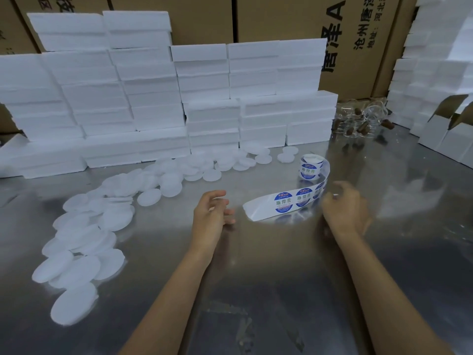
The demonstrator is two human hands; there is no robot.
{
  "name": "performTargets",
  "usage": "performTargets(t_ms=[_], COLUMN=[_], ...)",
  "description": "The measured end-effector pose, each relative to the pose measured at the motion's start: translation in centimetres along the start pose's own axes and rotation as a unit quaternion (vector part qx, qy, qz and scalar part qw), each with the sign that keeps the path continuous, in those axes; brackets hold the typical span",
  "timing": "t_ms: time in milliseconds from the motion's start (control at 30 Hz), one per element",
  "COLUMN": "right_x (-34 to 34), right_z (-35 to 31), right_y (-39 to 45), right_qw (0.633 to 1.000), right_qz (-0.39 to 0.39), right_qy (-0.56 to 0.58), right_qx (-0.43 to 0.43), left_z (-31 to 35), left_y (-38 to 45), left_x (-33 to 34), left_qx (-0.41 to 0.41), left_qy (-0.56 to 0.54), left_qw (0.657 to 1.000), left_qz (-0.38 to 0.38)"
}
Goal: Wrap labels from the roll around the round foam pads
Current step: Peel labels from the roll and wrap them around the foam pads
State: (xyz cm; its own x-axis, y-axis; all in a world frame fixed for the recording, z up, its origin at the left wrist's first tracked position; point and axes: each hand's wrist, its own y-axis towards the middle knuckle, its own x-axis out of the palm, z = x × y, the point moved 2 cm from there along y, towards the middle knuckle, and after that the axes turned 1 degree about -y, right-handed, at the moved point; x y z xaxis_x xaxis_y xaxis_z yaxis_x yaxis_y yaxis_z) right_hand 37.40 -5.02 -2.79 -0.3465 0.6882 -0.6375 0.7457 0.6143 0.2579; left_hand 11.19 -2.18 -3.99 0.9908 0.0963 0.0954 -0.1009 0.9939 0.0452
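Observation:
A roll of blue-and-white round labels [309, 167] stands on the steel table, and its strip [279, 201] trails forward to a curled white end. My left hand [212, 211] hovers just left of that end, fingers loosely spread, holding nothing. My right hand [344, 206] is blurred, with curled fingers, over the strip's right part; whether it pinches the strip is unclear. Several round white foam pads [84, 242] lie in a long scatter from the front left up to the roll.
Stacks of white foam blocks [153, 98] wall off the back of the steel table [256, 265], with cardboard cartons behind them. Clear glass bottles with brown stoppers [358, 124] lie at the back right. More white boxes [440, 129] stand along the right edge.

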Motion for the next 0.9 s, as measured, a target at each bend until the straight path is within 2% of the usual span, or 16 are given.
performTargets(t_ms=[67,167,233,333,567,767,833,900], right_x=[0.8,2.1,2.7,3.3,3.8,4.0,3.8,3.7], right_z=[-1.7,-3.7,-4.5,-5.1,-5.0,-4.7,-4.6,-4.5], right_y=[-1.5,-4.1,-5.1,-5.9,-5.9,-4.8,-4.6,-4.6], right_qw=[0.995,0.972,0.953,0.932,0.93,0.944,0.952,0.954], right_qz=[0.008,-0.003,-0.024,-0.046,-0.05,-0.035,-0.025,-0.027], right_qy=[0.009,0.003,-0.012,-0.023,-0.047,-0.069,-0.057,-0.051], right_qx=[-0.095,-0.237,-0.302,-0.359,-0.361,-0.321,-0.301,-0.293], left_z=[0.0,0.1,-0.1,-0.2,0.0,0.4,0.6,0.9], left_y=[0.4,1.9,3.4,5.7,8.9,8.2,7.6,6.8], left_x=[-0.7,-2.7,-4.0,-4.8,-6.3,-5.7,-5.5,-4.9], left_qx=[0.066,0.154,0.141,0.105,0.099,0.144,0.176,0.206], left_qy=[0.107,0.284,0.352,0.414,0.499,0.559,0.523,0.444], left_qw=[0.991,0.94,0.915,0.896,0.849,0.806,0.823,0.861], left_qz=[0.044,0.112,0.136,0.121,0.14,0.13,0.136,0.136])
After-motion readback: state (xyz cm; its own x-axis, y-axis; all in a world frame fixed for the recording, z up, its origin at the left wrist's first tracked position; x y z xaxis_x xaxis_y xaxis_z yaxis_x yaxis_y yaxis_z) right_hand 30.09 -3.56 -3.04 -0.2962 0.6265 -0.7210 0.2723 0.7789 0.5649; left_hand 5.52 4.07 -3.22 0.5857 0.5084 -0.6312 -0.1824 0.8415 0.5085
